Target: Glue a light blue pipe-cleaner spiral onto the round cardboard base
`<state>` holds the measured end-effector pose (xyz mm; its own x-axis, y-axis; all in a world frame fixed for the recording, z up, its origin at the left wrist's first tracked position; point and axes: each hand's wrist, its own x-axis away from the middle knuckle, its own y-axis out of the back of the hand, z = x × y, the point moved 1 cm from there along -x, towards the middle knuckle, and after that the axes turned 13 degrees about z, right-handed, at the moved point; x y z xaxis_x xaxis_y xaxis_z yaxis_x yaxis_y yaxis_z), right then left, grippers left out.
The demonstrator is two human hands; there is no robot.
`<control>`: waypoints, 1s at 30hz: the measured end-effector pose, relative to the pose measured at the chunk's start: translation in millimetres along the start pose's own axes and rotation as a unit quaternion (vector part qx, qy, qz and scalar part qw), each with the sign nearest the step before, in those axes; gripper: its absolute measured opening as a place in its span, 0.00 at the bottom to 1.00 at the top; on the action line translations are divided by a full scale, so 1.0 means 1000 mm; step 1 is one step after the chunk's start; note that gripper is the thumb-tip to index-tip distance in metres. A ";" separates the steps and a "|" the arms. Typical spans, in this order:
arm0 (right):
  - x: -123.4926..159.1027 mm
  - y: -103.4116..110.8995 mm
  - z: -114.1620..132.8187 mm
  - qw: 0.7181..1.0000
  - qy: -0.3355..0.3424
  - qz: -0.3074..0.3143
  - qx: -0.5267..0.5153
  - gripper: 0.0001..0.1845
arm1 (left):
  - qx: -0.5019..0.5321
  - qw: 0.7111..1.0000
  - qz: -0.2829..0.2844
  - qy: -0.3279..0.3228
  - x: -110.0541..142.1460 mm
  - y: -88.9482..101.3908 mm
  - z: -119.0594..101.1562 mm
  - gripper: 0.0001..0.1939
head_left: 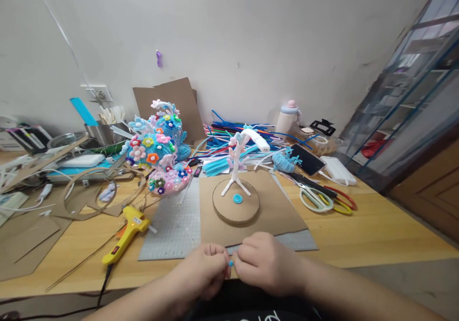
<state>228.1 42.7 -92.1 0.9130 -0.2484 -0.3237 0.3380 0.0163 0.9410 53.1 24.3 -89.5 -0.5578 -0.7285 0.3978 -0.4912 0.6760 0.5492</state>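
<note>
At the table's front edge, my left hand and my right hand meet with fingers pinched together. A small blue piece shows between their fingertips; most of it is hidden, and it looks like fuzzy pipe cleaner. Beyond my hands, a round cardboard disc lies on a cardboard sheet. A white stand rises from the disc on splayed feet, its top curving over to the right, with pink and blue petal shapes along it. Near those feet sits a flat blue round.
A yellow glue gun lies left of the grey cutting mat. Behind it stands a flower-covered craft. Pipe cleaners are heaped at the back. Scissors, a phone and a bottle are at the right.
</note>
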 end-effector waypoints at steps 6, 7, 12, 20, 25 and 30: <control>-0.005 -0.001 0.003 0.744 -0.334 0.095 -0.571 0.04 | -0.013 0.999 -0.023 -0.040 0.011 0.009 -0.009 0.06; -0.006 -0.001 0.003 0.667 -0.354 0.104 -0.647 0.04 | -0.052 0.996 -0.036 -0.059 0.013 0.010 -0.009 0.06; -0.006 -0.001 -0.003 0.422 -0.324 0.155 -0.832 0.05 | -0.315 0.930 -0.059 -0.182 0.018 0.010 -0.003 0.05; 0.001 -0.023 -0.009 0.152 -0.207 0.217 -0.942 0.09 | -0.447 0.850 -0.122 -0.251 0.028 0.007 -0.009 0.07; 0.004 -0.029 -0.006 0.217 -0.198 0.220 -0.930 0.13 | -0.470 0.828 -0.136 -0.276 0.028 0.011 -0.012 0.07; 0.009 -0.021 -0.002 0.201 -0.216 0.155 -0.943 0.08 | -0.439 0.853 -0.128 -0.251 0.024 0.014 -0.008 0.06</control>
<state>229.4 42.1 -114.8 0.9895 -0.0076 0.1441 0.1383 0.3333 -0.9326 38.4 15.1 -66.2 -0.8324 -0.5507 -0.0614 -0.0718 -0.0026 0.9974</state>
